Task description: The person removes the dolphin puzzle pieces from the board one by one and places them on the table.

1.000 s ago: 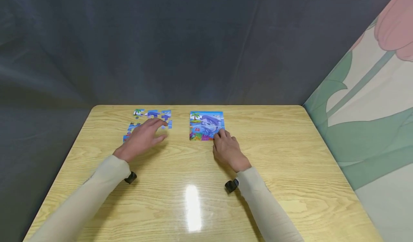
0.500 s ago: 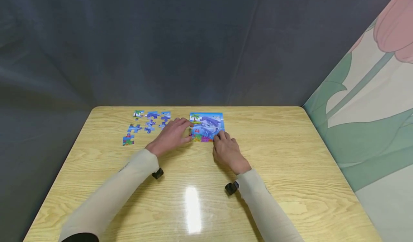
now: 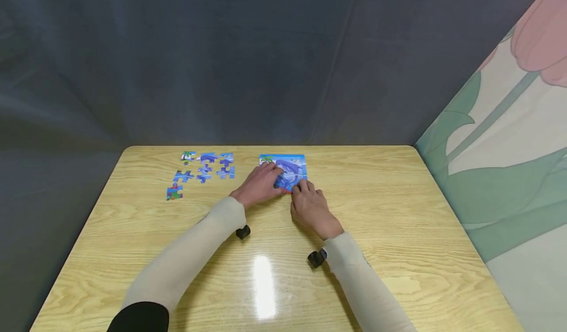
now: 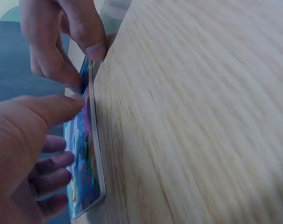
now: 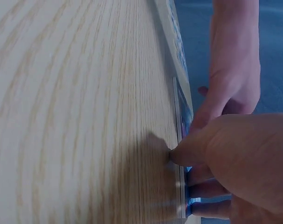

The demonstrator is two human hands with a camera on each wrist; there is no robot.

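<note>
A dolphin jigsaw puzzle (image 3: 290,167) lies flat near the table's far edge. My right hand (image 3: 311,206) is at its near right corner, with the thumb against the near edge and the fingers curled over the top, gripping it. My left hand (image 3: 260,182) hovers low over the left part of the puzzle, fingers spread and holding nothing. In the left wrist view, the left thumb (image 4: 66,108) reaches almost to a fingertip of the right hand. The hands hide the puzzle's lower part; whether a loose piece is under the right fingers cannot be made out.
Several separate puzzle pieces, among them a palm-tree piece (image 3: 188,156) and a red-and-green piece (image 3: 174,192), lie in loose rows at the left. A dark curtain (image 3: 283,61) stands behind the wooden table (image 3: 381,189); a flowered panel (image 3: 509,174) is at the right.
My left hand has moved right, from above the loose pieces to over the dolphin puzzle, uncovering those pieces. The right hand has stayed at the puzzle's corner.
</note>
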